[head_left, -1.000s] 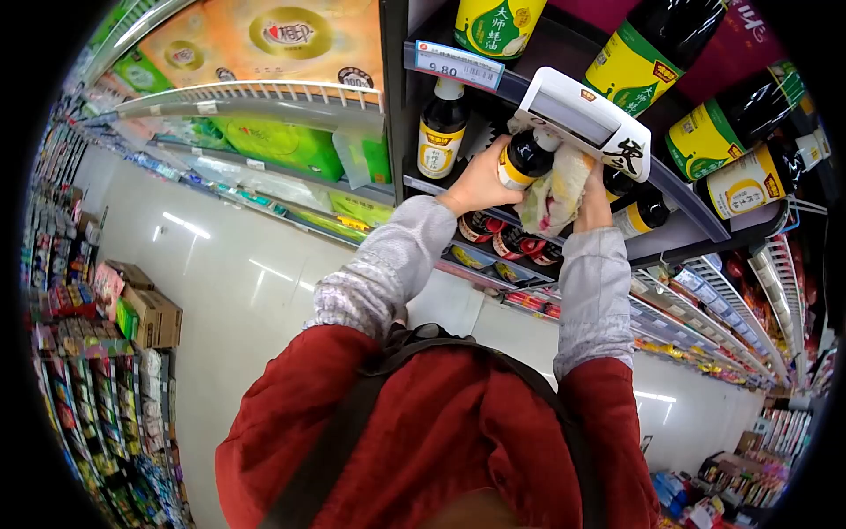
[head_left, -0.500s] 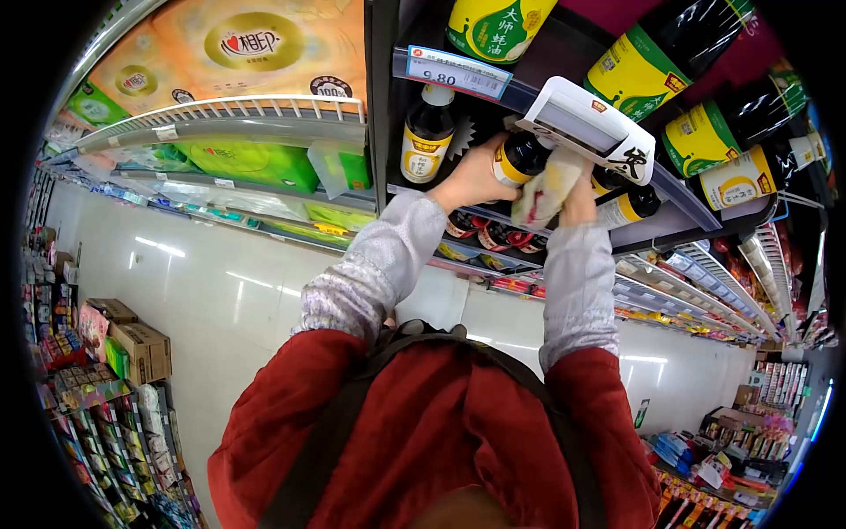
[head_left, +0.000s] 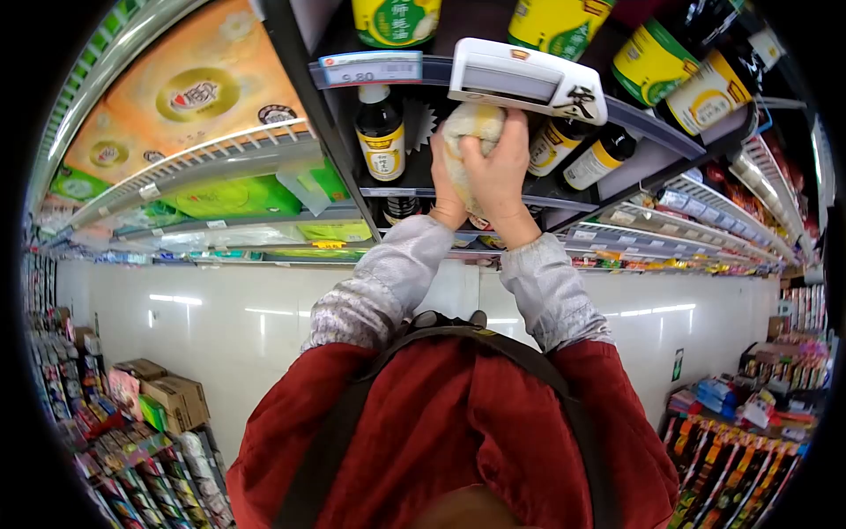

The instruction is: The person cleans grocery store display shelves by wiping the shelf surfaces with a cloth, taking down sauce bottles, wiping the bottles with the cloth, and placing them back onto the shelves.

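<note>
A pale cloth (head_left: pixel 467 145) is wrapped round something at the shelf front, and it hides the dark bottle seen in my left hand earlier. My right hand (head_left: pixel 500 163) grips the cloth from the right side, fingers bent over it. On the other side, my left hand (head_left: pixel 445 181) is closed round the covered bottle, partly hidden by the cloth. A dark bottle with a yellow and white label (head_left: pixel 381 137) stands upright to the left of my hands. More dark bottles (head_left: pixel 555 145) are to the right, under a white sign holder (head_left: pixel 527 81).
Green and yellow labelled bottles (head_left: pixel 395 22) are on the shelf above, behind a price tag (head_left: pixel 370 69). Orange packs (head_left: pixel 189 97) fill the rack at left. Cardboard boxes (head_left: pixel 179 401) sit on the lower left; shelves of goods (head_left: pixel 731 467) are at lower right.
The cloth has moved left over the bottle and now covers it, with my right hand on it. The view has turned, and the shelf appears further left.
</note>
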Demonstrator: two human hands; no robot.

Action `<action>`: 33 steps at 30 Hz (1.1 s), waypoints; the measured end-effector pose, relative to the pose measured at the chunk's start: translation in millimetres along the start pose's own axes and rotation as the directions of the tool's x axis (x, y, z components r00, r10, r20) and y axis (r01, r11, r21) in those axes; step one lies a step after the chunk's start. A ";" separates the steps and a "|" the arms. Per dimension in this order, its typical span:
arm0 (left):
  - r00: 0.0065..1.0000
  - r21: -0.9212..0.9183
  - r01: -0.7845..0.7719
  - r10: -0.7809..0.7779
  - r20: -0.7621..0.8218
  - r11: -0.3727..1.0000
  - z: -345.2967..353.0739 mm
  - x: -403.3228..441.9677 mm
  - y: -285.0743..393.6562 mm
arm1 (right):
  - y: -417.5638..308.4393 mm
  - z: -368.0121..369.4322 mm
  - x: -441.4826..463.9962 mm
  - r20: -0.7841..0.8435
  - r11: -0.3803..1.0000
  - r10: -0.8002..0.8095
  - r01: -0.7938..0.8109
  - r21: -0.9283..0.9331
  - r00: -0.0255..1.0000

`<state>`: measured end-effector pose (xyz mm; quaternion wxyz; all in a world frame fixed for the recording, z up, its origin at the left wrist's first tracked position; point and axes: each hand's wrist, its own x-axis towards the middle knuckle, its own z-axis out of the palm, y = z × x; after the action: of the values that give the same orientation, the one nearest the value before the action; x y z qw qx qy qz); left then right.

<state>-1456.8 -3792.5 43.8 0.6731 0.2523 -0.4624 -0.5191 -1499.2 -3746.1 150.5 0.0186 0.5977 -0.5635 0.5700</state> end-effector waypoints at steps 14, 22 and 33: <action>0.982 0.537 -0.180 0.122 0.142 0.824 31.9 41.5 17.7 | 35.6 -120.9 -101.3 0.432 0.932 0.170 -0.287 0.222 0.886; 0.984 0.386 -0.124 0.064 0.165 0.914 76.0 51.7 -12.4 | 54.0 -167.3 -123.8 0.449 0.916 0.245 -0.357 0.182 0.859; 0.954 0.330 0.079 -0.168 0.249 0.941 74.4 62.5 -23.5 | 67.3 -178.8 -122.1 0.511 0.920 0.204 -0.342 0.191 0.835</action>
<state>-1531.5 -3848.1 80.2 0.5194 0.3117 -0.6111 -0.5096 -1629.3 -3572.2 85.6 -0.2872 0.6295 -0.5458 0.4726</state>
